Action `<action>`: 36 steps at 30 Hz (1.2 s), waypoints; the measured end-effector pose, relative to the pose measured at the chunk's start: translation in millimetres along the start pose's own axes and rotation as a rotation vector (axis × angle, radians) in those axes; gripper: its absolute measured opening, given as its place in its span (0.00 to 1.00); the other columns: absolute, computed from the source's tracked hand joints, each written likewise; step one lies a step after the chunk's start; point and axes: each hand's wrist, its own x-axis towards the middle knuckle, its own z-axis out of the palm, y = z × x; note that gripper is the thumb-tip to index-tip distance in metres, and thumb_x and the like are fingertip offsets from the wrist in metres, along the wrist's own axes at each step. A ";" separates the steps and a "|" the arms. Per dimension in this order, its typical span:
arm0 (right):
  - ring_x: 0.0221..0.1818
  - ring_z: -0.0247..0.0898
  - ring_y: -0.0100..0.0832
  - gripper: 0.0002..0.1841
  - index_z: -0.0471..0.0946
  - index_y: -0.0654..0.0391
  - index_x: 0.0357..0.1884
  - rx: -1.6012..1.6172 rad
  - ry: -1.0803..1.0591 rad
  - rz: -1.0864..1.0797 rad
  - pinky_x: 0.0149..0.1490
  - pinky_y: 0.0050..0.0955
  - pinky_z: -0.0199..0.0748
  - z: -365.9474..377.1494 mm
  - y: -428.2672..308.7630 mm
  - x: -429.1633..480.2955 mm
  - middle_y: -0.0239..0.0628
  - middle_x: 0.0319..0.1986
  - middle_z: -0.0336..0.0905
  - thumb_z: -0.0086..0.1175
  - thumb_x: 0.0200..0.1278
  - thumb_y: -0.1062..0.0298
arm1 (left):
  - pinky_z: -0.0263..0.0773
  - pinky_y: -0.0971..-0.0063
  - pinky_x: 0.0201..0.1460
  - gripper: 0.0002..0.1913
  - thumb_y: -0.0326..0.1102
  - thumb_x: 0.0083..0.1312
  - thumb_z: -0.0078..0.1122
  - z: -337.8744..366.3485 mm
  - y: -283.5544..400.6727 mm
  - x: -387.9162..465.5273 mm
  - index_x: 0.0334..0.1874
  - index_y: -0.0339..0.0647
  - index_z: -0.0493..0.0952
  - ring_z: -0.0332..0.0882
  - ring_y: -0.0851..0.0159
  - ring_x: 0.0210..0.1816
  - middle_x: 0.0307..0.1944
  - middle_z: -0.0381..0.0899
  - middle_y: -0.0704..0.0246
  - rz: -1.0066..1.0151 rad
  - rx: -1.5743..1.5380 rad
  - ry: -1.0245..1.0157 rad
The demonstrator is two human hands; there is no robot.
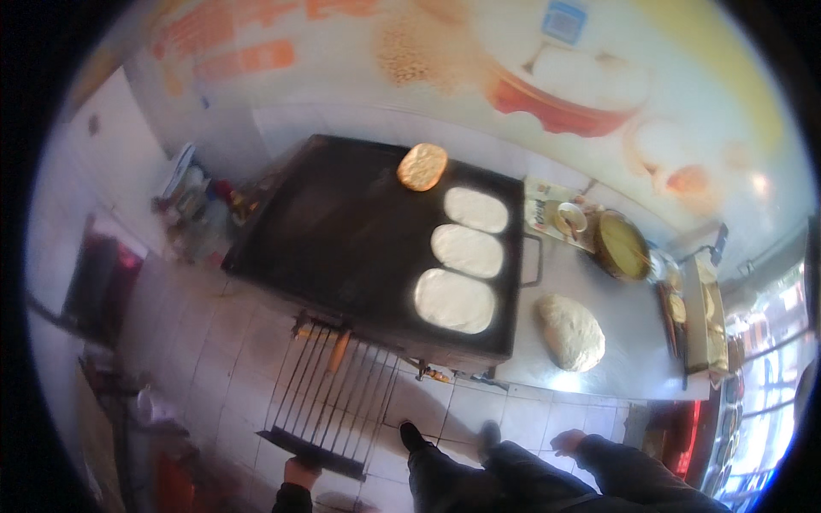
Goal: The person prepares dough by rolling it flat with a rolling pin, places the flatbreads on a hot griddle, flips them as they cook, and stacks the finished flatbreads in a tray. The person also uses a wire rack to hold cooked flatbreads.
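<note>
My left hand (301, 473) grips the dark front edge of a metal rack (319, 451), which sticks out from under a large black griddle (346, 211). On the rack's bars near the griddle lies an orange-brown, elongated object (338, 351). Over the tiled floor, my right hand (567, 442) hangs with nothing visible in it, its fingers loosely bent. Three pale flat dough pieces, a near one (455, 301), a middle one (467, 250) and a far one (476, 210), lie along the griddle's right side. One browned flatbread (422, 167) rests at its back edge.
Right of the griddle, a metal worktop (632, 349) bears a dough lump (572, 332), a round pan with yellowish contents (622, 245), a small bowl (571, 218) and a long box (707, 320). Clutter (199, 205) stands left of the griddle. A printed wall rises behind.
</note>
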 end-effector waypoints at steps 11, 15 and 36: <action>0.54 0.87 0.45 0.15 0.86 0.54 0.55 0.430 0.339 0.199 0.57 0.45 0.86 84.8 -85.8 -80.9 0.45 0.51 0.89 0.59 0.72 0.61 | 0.80 0.60 0.60 0.23 0.48 0.76 0.52 -31.3 74.3 245.9 0.66 0.41 0.76 0.80 0.57 0.55 0.55 0.82 0.60 -0.826 -2.322 0.264; 0.57 0.85 0.49 0.16 0.86 0.52 0.56 0.319 0.067 0.228 0.59 0.46 0.86 103.2 -106.1 -94.2 0.44 0.51 0.88 0.62 0.70 0.59 | 0.80 0.56 0.69 0.25 0.46 0.77 0.52 -30.9 80.2 282.4 0.68 0.38 0.77 0.80 0.52 0.63 0.63 0.82 0.56 -0.531 -2.472 0.247; 0.53 0.89 0.43 0.20 0.87 0.55 0.57 1.388 0.529 0.537 0.56 0.42 0.86 227.5 80.6 -111.7 0.43 0.51 0.90 0.65 0.69 0.54 | 0.83 0.64 0.56 0.09 0.32 0.78 0.61 -53.1 504.4 171.4 0.51 0.35 0.84 0.86 0.62 0.52 0.52 0.87 0.60 0.284 -0.873 -0.177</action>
